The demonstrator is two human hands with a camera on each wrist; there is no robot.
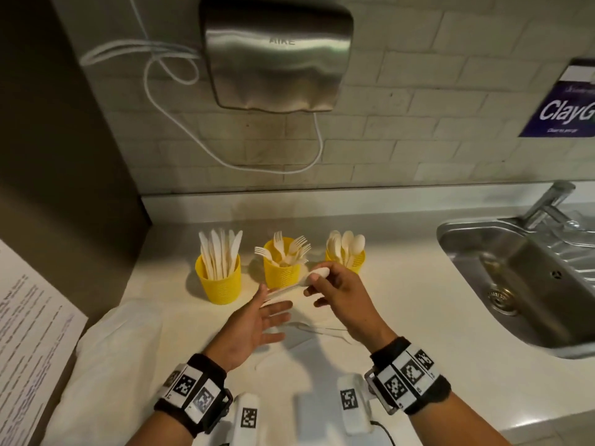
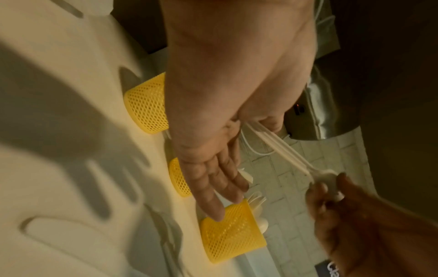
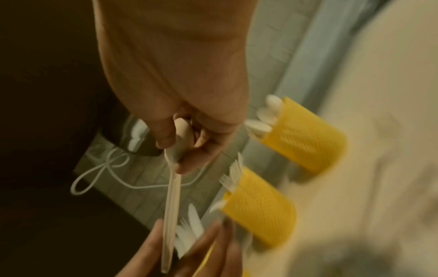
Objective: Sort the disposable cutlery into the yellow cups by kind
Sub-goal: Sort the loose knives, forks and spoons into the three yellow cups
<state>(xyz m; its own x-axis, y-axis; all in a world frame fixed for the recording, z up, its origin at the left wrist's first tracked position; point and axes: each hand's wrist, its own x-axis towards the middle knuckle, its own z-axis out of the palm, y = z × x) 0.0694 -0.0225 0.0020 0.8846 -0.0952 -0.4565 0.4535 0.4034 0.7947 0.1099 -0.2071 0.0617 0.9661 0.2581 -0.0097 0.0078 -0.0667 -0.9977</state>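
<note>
Three yellow mesh cups stand in a row on the counter: knives (image 1: 219,278) on the left, forks (image 1: 281,272) in the middle, spoons (image 1: 346,260) on the right. My right hand (image 1: 314,283) pinches the bowls of a small stack of pale spoons (image 1: 318,272) in front of the fork cup. Their handles (image 2: 284,151) slant down to my left hand (image 1: 273,304), which is spread with straight fingers and touches the handle ends between thumb and fingers. The right wrist view shows the same spoons (image 3: 171,196), held at the bowl by my right hand (image 3: 175,150).
A loose piece of cutlery (image 1: 322,329) lies on the counter under my hands, beside a white plastic sheet (image 1: 128,349). A steel sink (image 1: 515,268) with a tap (image 1: 553,201) is at the right. A hand dryer (image 1: 277,56) hangs on the wall above.
</note>
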